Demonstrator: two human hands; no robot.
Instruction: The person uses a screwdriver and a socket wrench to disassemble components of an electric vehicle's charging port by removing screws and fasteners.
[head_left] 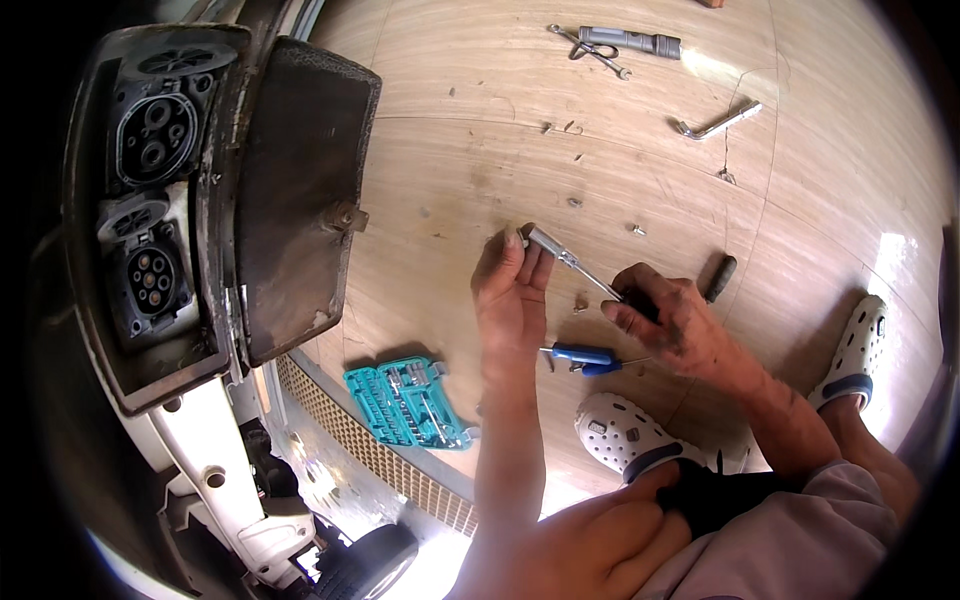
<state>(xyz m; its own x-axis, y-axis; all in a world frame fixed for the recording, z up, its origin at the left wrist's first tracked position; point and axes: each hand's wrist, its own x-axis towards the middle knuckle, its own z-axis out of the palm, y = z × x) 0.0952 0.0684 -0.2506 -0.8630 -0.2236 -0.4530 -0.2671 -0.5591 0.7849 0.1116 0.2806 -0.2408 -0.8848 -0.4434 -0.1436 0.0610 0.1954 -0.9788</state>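
Observation:
In my right hand [655, 315] is a socket driver [575, 262], its dark handle mostly hidden by my closed fingers. The silver shaft slants up and left to a wider socket end. At that end, the thumb and fingers of my left hand [510, 295] pinch a small metal piece [522, 239], too small to identify; the fingers lie against the socket. On the floor below the driver are blue-handled screwdrivers [585, 356], partly behind my right wrist. A small dark-stained piece [580, 303] lies between my hands.
At left, a metal box [228, 200] with two round charging sockets has its dark door [300, 200] swung out. A teal tool case [405, 402] lies open near a grating. Farther off lie a flashlight [630, 41], a wrench [600, 58], an L-shaped socket wrench [720, 122] and a black handle [720, 278].

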